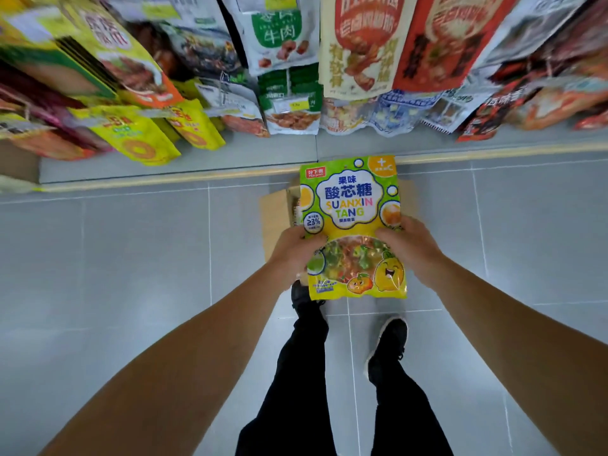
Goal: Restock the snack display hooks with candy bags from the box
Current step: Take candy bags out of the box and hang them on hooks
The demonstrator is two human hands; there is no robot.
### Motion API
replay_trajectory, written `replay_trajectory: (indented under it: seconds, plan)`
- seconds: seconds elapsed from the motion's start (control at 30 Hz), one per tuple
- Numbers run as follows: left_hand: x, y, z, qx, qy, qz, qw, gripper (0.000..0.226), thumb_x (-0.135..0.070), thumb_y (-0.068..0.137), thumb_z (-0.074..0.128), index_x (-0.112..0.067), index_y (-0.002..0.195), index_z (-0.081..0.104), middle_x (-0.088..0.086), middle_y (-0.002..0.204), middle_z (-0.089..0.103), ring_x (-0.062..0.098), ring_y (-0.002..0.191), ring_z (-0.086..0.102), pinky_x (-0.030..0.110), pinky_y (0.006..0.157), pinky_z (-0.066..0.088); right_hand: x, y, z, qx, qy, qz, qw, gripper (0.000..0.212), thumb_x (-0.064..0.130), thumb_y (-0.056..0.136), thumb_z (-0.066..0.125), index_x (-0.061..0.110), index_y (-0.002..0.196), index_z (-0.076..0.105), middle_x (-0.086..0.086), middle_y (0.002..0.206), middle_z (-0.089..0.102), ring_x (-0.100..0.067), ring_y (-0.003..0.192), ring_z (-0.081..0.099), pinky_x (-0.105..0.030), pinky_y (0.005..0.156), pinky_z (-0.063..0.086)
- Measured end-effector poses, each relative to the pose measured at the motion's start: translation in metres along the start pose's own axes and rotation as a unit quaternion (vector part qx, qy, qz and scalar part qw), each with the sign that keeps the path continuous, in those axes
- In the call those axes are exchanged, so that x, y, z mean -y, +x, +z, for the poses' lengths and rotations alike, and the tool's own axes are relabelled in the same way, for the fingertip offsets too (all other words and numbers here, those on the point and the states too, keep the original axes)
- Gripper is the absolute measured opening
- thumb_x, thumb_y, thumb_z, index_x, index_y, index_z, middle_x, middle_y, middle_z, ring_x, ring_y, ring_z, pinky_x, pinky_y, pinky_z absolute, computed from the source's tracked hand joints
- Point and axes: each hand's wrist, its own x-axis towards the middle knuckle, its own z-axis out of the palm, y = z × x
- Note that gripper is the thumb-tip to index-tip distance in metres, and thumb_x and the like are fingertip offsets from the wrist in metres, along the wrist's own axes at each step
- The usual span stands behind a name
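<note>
A green and yellow candy bag (353,205) with a clear window of wrapped sweets is held face up in front of me. My left hand (292,255) grips its left edge, thumb on the front. My right hand (411,250) grips the right edge the same way. Under the bag an open cardboard box (276,218) stands on the floor, mostly hidden by the bag and my hands. Above hang rows of snack bags (289,37) on the display hooks.
The grey base ledge of the display (230,153) with a yellow edge strip runs across the frame. Yellow ring-snack bags (138,136) hang low at the left. Grey floor tiles (115,258) surround the box. My black shoes stand just behind the box.
</note>
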Motion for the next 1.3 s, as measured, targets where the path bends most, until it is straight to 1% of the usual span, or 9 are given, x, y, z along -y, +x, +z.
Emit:
replay_trajectory:
  seconds: [0.13, 0.33, 0.43, 0.6, 0.7, 0.9, 1.0, 1.07, 1.3]
  plan:
    - [-0.013, -0.058, 0.027, -0.011, -0.006, 0.027, 1.0, 0.007, -0.027, 0.073, 0.069, -0.03, 0.077, 0.075, 0.0, 0.087, 0.073, 0.031, 0.099, 0.069, 0.042, 0.079, 0.054, -0.002, -0.056, -0.033, -0.034, 0.012, -0.024, 0.999, 0.025, 0.026, 0.08, 0.063, 0.02, 0.102, 0.069, -0.005, 0.096, 0.072, -0.026, 0.093, 0.066, -0.04, 0.087, 0.052]
    - [-0.041, -0.148, 0.112, 0.003, -0.046, 0.112, 0.993, 0.022, -0.03, 0.071, 0.069, -0.024, 0.092, 0.077, 0.005, 0.097, 0.076, 0.031, 0.097, 0.071, 0.055, 0.089, 0.055, -0.032, -0.139, -0.129, -0.087, 0.075, -0.069, 0.991, 0.034, 0.037, 0.073, 0.055, 0.009, 0.091, 0.066, -0.011, 0.082, 0.07, -0.03, 0.083, 0.066, -0.042, 0.077, 0.052]
    - [-0.074, -0.197, 0.164, 0.008, -0.03, 0.188, 0.982, 0.014, -0.028, 0.073, 0.068, -0.024, 0.084, 0.077, 0.006, 0.095, 0.076, 0.031, 0.095, 0.07, 0.046, 0.088, 0.054, -0.043, -0.178, -0.191, -0.121, 0.113, -0.099, 0.981, 0.028, 0.036, 0.075, 0.057, 0.012, 0.087, 0.064, -0.002, 0.077, 0.062, -0.027, 0.08, 0.06, -0.037, 0.074, 0.046]
    - [-0.128, -0.27, 0.236, 0.036, -0.001, 0.275, 0.961, 0.03, -0.034, 0.073, 0.07, -0.013, 0.094, 0.072, 0.022, 0.102, 0.07, 0.034, 0.086, 0.066, 0.058, 0.087, 0.052, -0.052, -0.243, -0.288, -0.165, 0.173, -0.159, 0.958, 0.019, 0.03, 0.084, 0.061, 0.019, 0.097, 0.069, -0.001, 0.099, 0.07, -0.025, 0.098, 0.064, -0.038, 0.087, 0.048]
    - [-0.166, -0.314, 0.274, 0.034, 0.006, 0.335, 0.942, 0.012, -0.025, 0.084, 0.069, -0.015, 0.088, 0.073, 0.014, 0.102, 0.073, 0.034, 0.094, 0.067, 0.051, 0.09, 0.052, -0.046, -0.286, -0.343, -0.198, 0.196, -0.188, 0.942, 0.017, 0.031, 0.087, 0.061, 0.021, 0.099, 0.067, -0.011, 0.109, 0.066, -0.029, 0.107, 0.06, -0.042, 0.097, 0.045]
    - [-0.254, -0.373, 0.32, 0.034, 0.038, 0.451, 0.891, 0.023, -0.023, 0.086, 0.068, 0.0, 0.086, 0.067, 0.002, 0.079, 0.064, 0.015, 0.072, 0.056, 0.031, 0.071, 0.041, -0.015, -0.335, -0.439, -0.242, 0.21, -0.261, 0.911, 0.041, 0.026, 0.093, 0.058, -0.001, 0.124, 0.053, -0.018, 0.124, 0.059, -0.033, 0.113, 0.055, -0.043, 0.101, 0.041]
    - [-0.299, -0.39, 0.332, 0.035, 0.037, 0.491, 0.87, 0.052, -0.042, 0.074, 0.069, 0.006, 0.089, 0.059, 0.006, 0.081, 0.053, 0.015, 0.075, 0.05, 0.035, 0.071, 0.035, 0.006, -0.342, -0.48, -0.25, 0.217, -0.303, 0.894, 0.058, 0.034, 0.094, 0.058, 0.012, 0.145, 0.042, -0.006, 0.152, 0.04, -0.028, 0.138, 0.039, -0.04, 0.109, 0.033]
    - [-0.319, -0.394, 0.337, 0.038, 0.047, 0.499, 0.865, 0.039, -0.04, 0.079, 0.069, -0.004, 0.088, 0.057, 0.006, 0.084, 0.049, 0.016, 0.078, 0.047, 0.035, 0.069, 0.034, 0.019, -0.345, -0.495, -0.236, 0.219, -0.318, 0.892, 0.07, 0.039, 0.094, 0.058, 0.018, 0.153, 0.028, -0.001, 0.159, 0.029, -0.025, 0.143, 0.031, -0.041, 0.113, 0.028]
    - [-0.437, -0.385, 0.35, -0.009, 0.08, 0.571, 0.817, 0.025, -0.03, 0.087, 0.068, -0.007, 0.081, 0.063, 0.007, 0.073, 0.047, 0.01, 0.052, 0.041, 0.024, 0.053, 0.029, 0.101, -0.338, -0.57, -0.263, 0.2, -0.364, 0.871, 0.033, 0.031, 0.096, 0.059, 0.015, 0.125, 0.055, -0.006, 0.129, 0.056, -0.028, 0.12, 0.05, -0.041, 0.103, 0.037]
